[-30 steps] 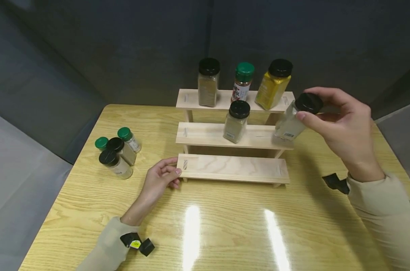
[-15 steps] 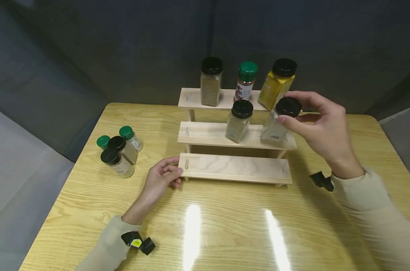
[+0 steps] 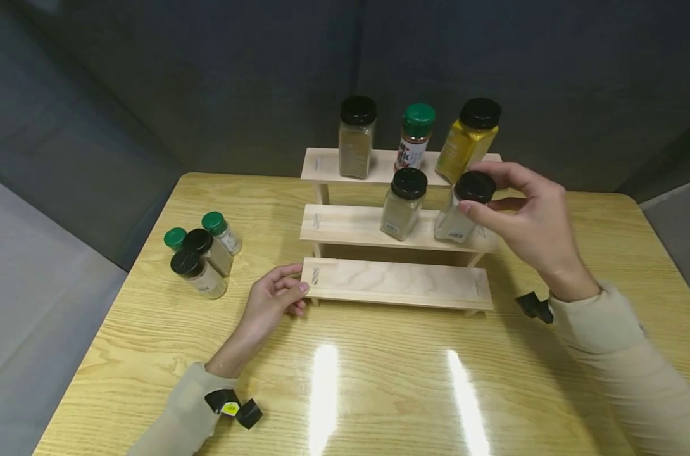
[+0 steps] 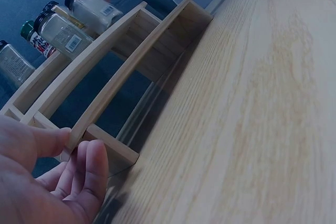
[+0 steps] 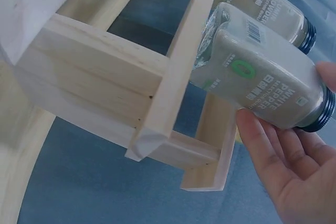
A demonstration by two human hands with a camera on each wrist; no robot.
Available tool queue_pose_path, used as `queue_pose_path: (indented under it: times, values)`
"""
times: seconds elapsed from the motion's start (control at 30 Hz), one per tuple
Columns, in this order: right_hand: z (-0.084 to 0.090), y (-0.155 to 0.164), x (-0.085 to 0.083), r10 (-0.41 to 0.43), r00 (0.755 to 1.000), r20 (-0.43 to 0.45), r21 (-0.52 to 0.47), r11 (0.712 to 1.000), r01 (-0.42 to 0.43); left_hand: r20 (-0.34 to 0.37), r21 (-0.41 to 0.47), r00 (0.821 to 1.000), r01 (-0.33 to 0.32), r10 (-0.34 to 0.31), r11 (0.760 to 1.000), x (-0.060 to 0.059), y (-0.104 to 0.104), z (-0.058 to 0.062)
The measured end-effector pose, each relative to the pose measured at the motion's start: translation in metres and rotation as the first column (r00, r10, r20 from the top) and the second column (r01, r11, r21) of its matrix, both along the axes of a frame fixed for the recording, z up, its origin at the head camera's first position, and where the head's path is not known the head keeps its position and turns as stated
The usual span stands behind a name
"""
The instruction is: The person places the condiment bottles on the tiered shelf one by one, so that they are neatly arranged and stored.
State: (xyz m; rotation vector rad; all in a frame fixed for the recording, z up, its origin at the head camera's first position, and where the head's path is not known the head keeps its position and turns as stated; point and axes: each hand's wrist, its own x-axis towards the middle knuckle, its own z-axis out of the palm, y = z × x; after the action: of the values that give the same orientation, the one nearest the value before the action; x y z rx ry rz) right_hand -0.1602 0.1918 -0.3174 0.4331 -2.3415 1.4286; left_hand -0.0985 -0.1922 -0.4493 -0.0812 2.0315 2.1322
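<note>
A three-tier wooden spice rack stands on the table. My left hand pinches the left end of its lowest shelf between thumb and fingers, as the left wrist view also shows. With my right hand I grip a clear jar labelled white pepper near its black lid. The jar's base is right at the middle shelf, toward the right end, and it leans slightly. Left of it on that shelf stands another black-lidded jar of pale powder.
The top shelf carries a black-lidded jar of brown powder, a green-lidded bottle and a jar of yellow powder. At the table's left, green-lidded bottles and black-lidded jars stand close together. A dark curtain hangs behind.
My right hand has moved left with the white pepper jar, from the right end of the middle shelf closer to the neighbouring jar. My left hand stays at the rack.
</note>
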Motion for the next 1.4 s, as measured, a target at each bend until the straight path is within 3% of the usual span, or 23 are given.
queue_pose_path:
  times: [0.93, 1.27, 1.4]
  values:
    - [-0.01, 0.001, 0.006, 0.04, 0.998, 0.05, -0.007, 0.999, -0.04, 0.006, 0.013, 1.0, 0.015, -0.015, 1.0, 0.002, 0.001, 0.0]
    - [-0.015, 0.019, 0.015, -0.026, 0.999, 0.021, -0.089, 0.996, 0.028, -0.005, 0.005, 1.0, 0.007, -0.007, 1.0, 0.0, 0.0, 0.0]
    - [-0.021, 0.034, 0.023, -0.043, 0.999, 0.008, -0.171, 0.984, 0.044, -0.007, -0.003, 1.0, 0.012, -0.012, 1.0, 0.0, 0.0, 0.0]
